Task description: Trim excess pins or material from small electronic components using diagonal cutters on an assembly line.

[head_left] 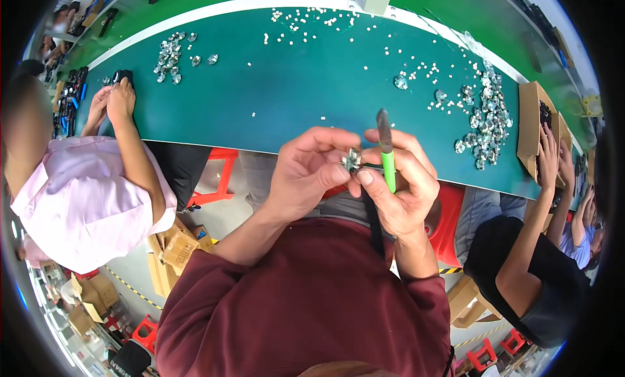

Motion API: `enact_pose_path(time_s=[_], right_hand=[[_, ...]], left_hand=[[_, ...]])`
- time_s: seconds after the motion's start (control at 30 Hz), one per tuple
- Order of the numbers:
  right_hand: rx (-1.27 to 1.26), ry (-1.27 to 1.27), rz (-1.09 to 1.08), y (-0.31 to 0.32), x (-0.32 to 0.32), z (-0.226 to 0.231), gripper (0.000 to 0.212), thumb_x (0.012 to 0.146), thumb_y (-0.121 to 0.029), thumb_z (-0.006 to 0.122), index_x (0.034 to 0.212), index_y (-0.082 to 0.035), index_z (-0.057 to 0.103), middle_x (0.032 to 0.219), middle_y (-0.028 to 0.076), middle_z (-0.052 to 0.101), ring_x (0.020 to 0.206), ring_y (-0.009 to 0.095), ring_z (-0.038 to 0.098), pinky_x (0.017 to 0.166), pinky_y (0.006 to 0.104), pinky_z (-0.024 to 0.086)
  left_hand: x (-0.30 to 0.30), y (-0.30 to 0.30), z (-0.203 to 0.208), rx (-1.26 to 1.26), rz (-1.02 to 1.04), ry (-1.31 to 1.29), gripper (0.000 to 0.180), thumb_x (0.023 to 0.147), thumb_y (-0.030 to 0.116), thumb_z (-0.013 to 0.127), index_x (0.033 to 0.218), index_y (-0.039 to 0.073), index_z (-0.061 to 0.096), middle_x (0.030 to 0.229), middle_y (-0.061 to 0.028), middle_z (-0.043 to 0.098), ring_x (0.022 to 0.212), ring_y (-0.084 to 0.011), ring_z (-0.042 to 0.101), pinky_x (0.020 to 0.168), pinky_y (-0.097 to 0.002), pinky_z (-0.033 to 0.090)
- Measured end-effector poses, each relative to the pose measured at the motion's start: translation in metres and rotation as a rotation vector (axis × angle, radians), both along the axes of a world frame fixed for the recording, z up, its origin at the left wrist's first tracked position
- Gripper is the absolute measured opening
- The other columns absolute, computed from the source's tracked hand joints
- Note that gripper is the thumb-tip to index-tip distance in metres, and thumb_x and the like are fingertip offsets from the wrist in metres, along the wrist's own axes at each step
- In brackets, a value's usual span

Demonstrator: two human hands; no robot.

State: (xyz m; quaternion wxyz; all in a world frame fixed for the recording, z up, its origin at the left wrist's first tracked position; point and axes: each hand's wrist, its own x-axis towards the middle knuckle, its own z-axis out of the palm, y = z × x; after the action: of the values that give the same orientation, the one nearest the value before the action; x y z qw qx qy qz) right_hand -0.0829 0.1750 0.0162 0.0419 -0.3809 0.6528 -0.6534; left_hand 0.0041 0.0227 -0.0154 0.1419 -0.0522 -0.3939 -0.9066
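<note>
Close in front of my chest, past the table's near edge, my two hands nearly meet. My left hand (303,175) pinches a small shiny metal-and-green part (351,159) between thumb and fingers. Held in my right hand (411,185) is a small green-handled knife (388,168), its blade pointing up and away from me. The right thumb and fingertips come close to the part; whether they touch it I cannot tell. A thin dark strip or cord hangs below the right fingers.
On the green table (208,103), a heap of similar shiny parts (487,116) lies right, a smaller cluster (168,58) far left. Tiny pale pieces (306,15) are scattered along the back. A cardboard box (530,120) stands far right. Co-workers sit at both sides, their hands (120,98) on the left busy with a dark object.
</note>
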Motion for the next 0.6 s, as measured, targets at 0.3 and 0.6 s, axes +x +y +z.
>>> enact_pose_path(time_s=[0.3,0.6], right_hand=[[0.385,0.426,0.021,0.030,-0.009,0.024,0.035,0.063,-0.002,0.072,0.097,-0.001,0.074,0.117,0.018,0.067,0.098,0.036,0.069,0.096,0.0499,0.053],[0.577,0.598,-0.004,0.024,-0.005,0.036,0.040,0.061,-0.005,0.073,0.101,-0.007,0.076,0.123,0.016,0.065,0.100,0.036,0.068,0.092,0.0511,0.052]], left_hand=[[0.008,-0.021,0.007,0.001,0.123,-0.022,0.037,0.104,0.021,0.060,0.134,-0.001,0.058,0.116,-0.0159,0.066,0.085,-0.0192,0.066,0.068,-0.0298,0.057],[0.014,-0.022,0.008,-0.176,0.175,-0.052,0.041,0.100,0.028,0.065,0.128,-0.001,0.059,0.116,-0.0170,0.064,0.102,-0.0201,0.064,0.067,-0.0284,0.060]])
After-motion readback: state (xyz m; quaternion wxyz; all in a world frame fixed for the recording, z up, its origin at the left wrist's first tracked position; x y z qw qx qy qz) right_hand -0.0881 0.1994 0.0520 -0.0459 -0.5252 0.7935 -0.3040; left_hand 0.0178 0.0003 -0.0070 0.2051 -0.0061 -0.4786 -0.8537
